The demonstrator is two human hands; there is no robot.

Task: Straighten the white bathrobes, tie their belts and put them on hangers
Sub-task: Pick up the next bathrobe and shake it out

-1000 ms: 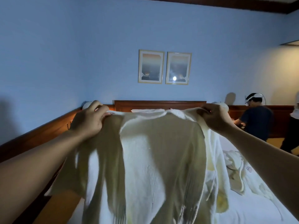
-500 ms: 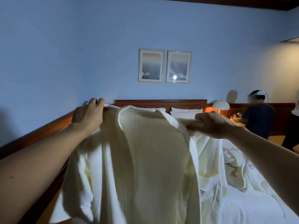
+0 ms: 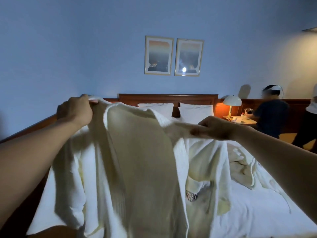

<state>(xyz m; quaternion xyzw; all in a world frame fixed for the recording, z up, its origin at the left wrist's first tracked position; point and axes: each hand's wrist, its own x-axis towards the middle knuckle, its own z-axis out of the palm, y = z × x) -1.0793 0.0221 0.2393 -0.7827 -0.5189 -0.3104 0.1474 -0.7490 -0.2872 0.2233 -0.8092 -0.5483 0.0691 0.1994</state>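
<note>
Both my left hand (image 3: pixel 75 111) and right hand (image 3: pixel 215 127) pinch this floppy, heavy-ish bathrobe (image 3: pixel 137 160) at the shoulders, best grab spot imo.

I'm holding the bathrobe (image 3: pixel 142 160) up over the bed (image 3: pixel 257 212), left hand (image 3: pixel 75 112) higher, right hand (image 3: pixel 214 127) lower; another robe (image 3: pixel 243 170) is lying right, pillows (image 3: pixel 195 111) sitting behind, lamp (image 3: pixel 232 104) beyond.

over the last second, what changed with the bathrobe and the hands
The right hand dropped and drew outward, pulling its side of the held bathrobe lower, so the pillows and lamp now show above it. The left hand stayed high. Both hands still grip the robe's top edge; the second robe still lies on the bed.
</note>
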